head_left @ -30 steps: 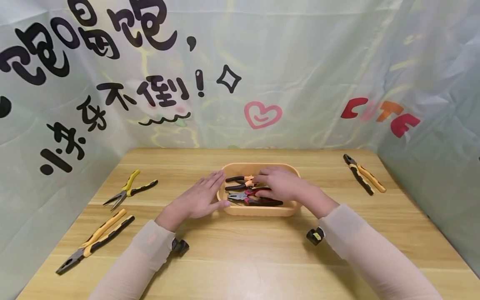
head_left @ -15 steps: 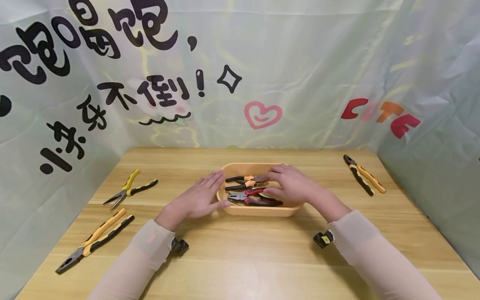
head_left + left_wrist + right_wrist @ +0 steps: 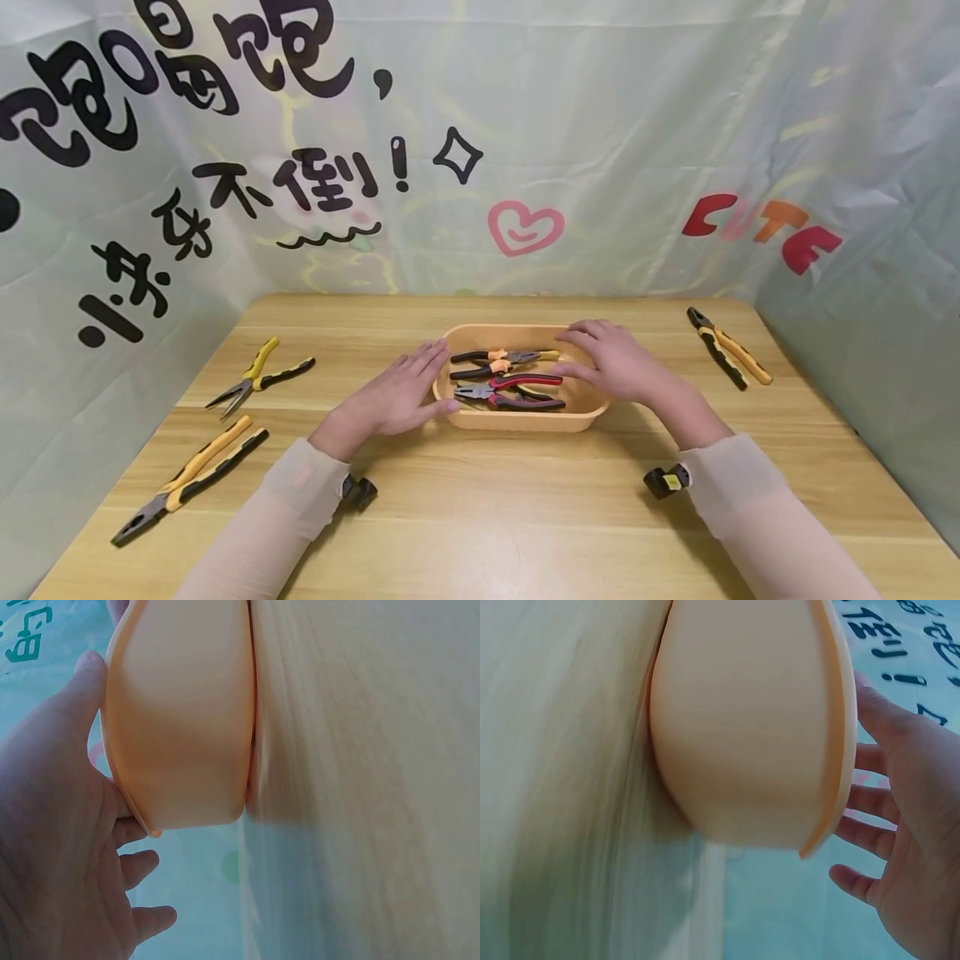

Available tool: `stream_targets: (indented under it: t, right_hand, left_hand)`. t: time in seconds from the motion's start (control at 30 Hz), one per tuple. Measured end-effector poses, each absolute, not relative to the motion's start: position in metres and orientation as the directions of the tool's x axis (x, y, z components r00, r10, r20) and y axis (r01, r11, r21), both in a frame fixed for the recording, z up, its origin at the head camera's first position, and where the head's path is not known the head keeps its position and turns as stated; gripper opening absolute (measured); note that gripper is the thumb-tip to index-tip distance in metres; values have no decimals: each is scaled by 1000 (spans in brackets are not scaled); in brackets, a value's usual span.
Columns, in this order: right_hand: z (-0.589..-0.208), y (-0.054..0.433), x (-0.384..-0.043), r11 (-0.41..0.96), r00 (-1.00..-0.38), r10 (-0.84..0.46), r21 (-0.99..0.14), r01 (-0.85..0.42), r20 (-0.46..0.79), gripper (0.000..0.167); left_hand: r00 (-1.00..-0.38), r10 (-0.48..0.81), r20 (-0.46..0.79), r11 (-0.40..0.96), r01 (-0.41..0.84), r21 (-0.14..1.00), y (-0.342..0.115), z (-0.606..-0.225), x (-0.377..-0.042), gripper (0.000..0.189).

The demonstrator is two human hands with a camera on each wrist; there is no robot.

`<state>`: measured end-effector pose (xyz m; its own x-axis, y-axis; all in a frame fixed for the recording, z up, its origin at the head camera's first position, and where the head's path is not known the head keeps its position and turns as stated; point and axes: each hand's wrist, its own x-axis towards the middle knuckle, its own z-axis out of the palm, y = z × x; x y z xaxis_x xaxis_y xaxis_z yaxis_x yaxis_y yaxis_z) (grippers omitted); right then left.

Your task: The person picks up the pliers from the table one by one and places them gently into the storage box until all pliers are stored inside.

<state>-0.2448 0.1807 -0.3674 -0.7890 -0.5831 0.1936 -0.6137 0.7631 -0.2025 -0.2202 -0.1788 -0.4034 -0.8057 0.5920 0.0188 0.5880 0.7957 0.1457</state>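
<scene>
A peach-coloured plastic bin [image 3: 517, 423] stands mid-table with several pliers inside. Among them are red-and-black combination pliers [image 3: 474, 392] at the front and orange-and-black pliers [image 3: 500, 367] behind. A yellow handle [image 3: 549, 356] shows at the back. My left hand [image 3: 386, 400] rests at the bin's left end with its fingers extended; the left wrist view has the thumb at the rim [image 3: 120, 791]. My right hand [image 3: 621, 365] is over the right end, its fingers loosely bent and reaching past the rim [image 3: 845, 735] in the right wrist view. Neither hand grips any pliers.
Yellow-and-black needle-nose pliers [image 3: 243, 389] lie open at the left, with larger orange-and-black pliers [image 3: 168, 500] nearer me. Another orange-handled pair of pliers [image 3: 723, 346] lies at the far right. A printed curtain [image 3: 622, 150] encloses the table's back and sides.
My right hand has drawn rightward from above the pliers to the bin's right end, uncovering their handles and the yellow one. My left hand stays at the left end.
</scene>
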Motion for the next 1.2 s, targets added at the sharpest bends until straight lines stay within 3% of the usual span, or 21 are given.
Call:
stream_targets:
  t: [0.27, 0.67, 1.2]
  right_hand:
    - [-372, 203, -245, 811, -837, -519, -209, -547, 176, 68]
    - [-376, 227, -247, 838, -859, -485, -196, -510, 163, 65]
    - [-377, 260, -256, 891, -906, -404, -169, -421, 127, 73]
  left_hand:
    - [-807, 590, 9, 799, 585, 138, -178, -402, -221, 96]
    - [-810, 587, 1, 800, 580, 153, -179, -402, -221, 96]
    - [-803, 596, 10, 792, 590, 157, -179, -401, -220, 95]
